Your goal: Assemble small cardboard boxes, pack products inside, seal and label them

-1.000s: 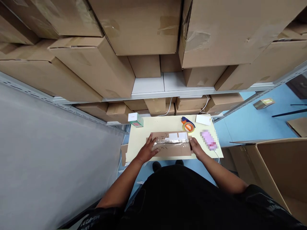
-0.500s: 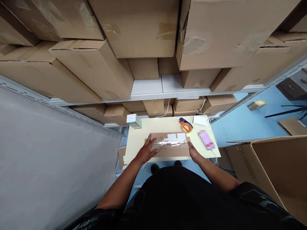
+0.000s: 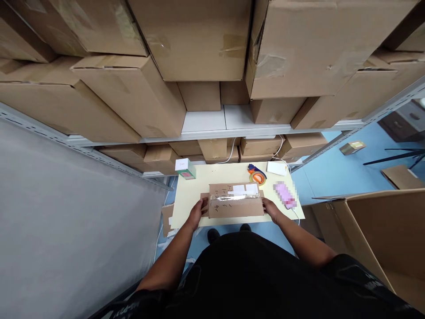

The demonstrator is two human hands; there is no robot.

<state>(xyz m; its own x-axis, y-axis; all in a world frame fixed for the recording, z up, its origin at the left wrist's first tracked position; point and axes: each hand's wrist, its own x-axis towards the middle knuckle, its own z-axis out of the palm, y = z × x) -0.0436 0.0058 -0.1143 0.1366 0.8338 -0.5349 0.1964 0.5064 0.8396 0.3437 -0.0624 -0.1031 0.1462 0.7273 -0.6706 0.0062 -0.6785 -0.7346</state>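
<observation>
A brown cardboard box (image 3: pixel 236 208) lies on the pale yellow table (image 3: pixel 187 195) in front of me. Clear shiny tape runs along the middle of its top, beside white labels and dark handwritten marks. End flaps stick out at its left and right. My left hand (image 3: pixel 196 212) grips the left end flap, its fingers bent over the edge. At the opposite end, my right hand (image 3: pixel 270 208) holds the right side, and some of its fingertips are hidden by the box.
Behind the box lie a tape dispenser (image 3: pixel 257 175) and a white device (image 3: pixel 277 167). A pixelated pink item (image 3: pixel 285 195) lies to the right, a small green-and-white box (image 3: pixel 186 168) back left. Shelves of cartons (image 3: pixel 202 35) overhang the table; a large open carton (image 3: pixel 385 221) stands right.
My left hand has slid off the top of the box to its left end flap, uncovering handwriting. My right hand stays at the right end.
</observation>
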